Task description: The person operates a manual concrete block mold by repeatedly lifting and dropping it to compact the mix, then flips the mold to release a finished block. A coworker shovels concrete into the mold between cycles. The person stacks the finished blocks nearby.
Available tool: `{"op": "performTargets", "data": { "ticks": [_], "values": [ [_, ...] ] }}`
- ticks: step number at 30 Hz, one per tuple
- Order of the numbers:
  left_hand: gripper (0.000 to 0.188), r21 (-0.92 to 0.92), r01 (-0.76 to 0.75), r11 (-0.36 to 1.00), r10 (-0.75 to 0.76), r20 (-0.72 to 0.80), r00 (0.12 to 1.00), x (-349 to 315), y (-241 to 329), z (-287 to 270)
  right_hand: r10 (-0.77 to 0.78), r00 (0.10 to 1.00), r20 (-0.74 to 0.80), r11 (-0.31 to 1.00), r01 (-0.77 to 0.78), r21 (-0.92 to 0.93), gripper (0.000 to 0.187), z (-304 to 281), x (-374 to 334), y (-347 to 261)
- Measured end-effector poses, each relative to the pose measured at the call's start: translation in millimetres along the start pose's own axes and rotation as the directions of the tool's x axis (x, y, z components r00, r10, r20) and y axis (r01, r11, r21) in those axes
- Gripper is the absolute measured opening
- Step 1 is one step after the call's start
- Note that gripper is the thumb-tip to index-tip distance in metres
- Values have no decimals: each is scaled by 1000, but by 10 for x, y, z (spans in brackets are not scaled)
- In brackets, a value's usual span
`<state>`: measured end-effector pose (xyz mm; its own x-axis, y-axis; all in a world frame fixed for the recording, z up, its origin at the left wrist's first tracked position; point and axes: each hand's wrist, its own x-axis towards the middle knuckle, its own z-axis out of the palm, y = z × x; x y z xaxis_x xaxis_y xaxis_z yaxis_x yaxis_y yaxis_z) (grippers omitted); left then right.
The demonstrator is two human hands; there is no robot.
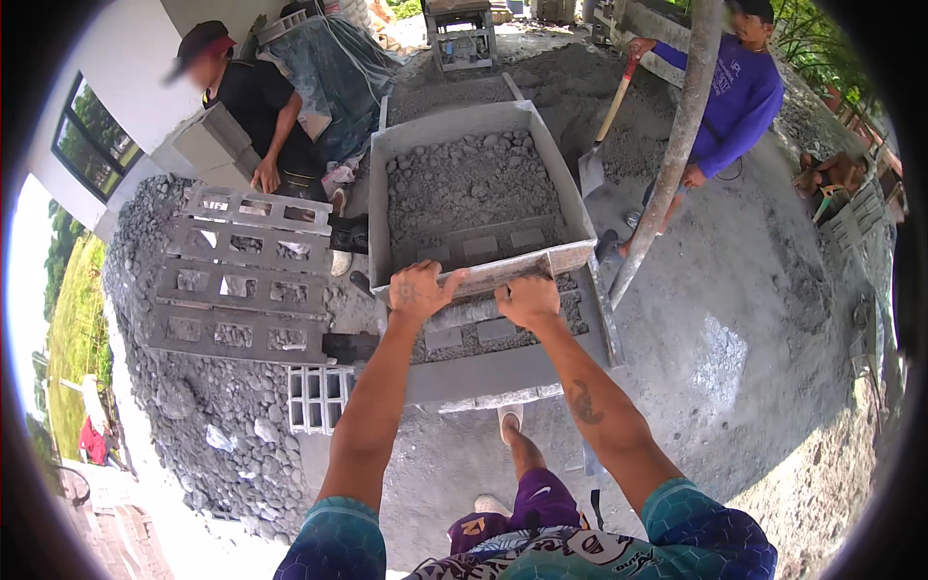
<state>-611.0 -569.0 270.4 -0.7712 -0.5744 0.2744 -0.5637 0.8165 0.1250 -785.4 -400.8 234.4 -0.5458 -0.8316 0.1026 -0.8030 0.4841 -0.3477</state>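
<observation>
Before me stands a square, grey-crusted box (379, 198), open at the top and holding a coarse grey concrete mix (469, 184). My left hand (420, 293) is wrapped over its near wall toward the left, thumb pointing inward. Farther right on the same wall, my right hand (530, 298) is closed in a fist-like grip. Both arms reach forward, nearly straight. Under the box runs a long block-mould bed (454, 385), where grey mix and flat rectangular plates (498, 330) show below my hands. The undersides of my fingers are hidden.
Left, a person in black (275, 106) touches a row of hollow concrete blocks (237, 280) beside rubble (184, 406). Right, a person in purple (730, 106) holds a shovel (609, 121). A slanted pole (677, 145) rises close to the box's right side.
</observation>
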Motion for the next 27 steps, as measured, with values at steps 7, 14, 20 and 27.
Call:
{"op": "performTargets", "data": {
  "ticks": [7, 14, 20, 27],
  "values": [
    [63, -104, -98, 990, 78, -179, 981, -2193, 874, -401, -104, 979, -174, 994, 105, -3, 36, -134, -2601, -26],
    [60, -46, -97, 994, 77, -318, 945, -1790, 656, -210, -11, 992, -129, 1000, 8, -26, 38, -56, -1936, -118],
    [61, -63, -66, 996, 42, -319, 947, -1552, 649, -99, -32, 977, -210, 999, 30, -16, 35, 4, -1701, -35],
    [64, -43, -54, 998, 36, -339, 940, -1471, 592, -118, -82, 985, -152, 997, 81, -15, 35, -4, -1609, -19]
  ]
}}
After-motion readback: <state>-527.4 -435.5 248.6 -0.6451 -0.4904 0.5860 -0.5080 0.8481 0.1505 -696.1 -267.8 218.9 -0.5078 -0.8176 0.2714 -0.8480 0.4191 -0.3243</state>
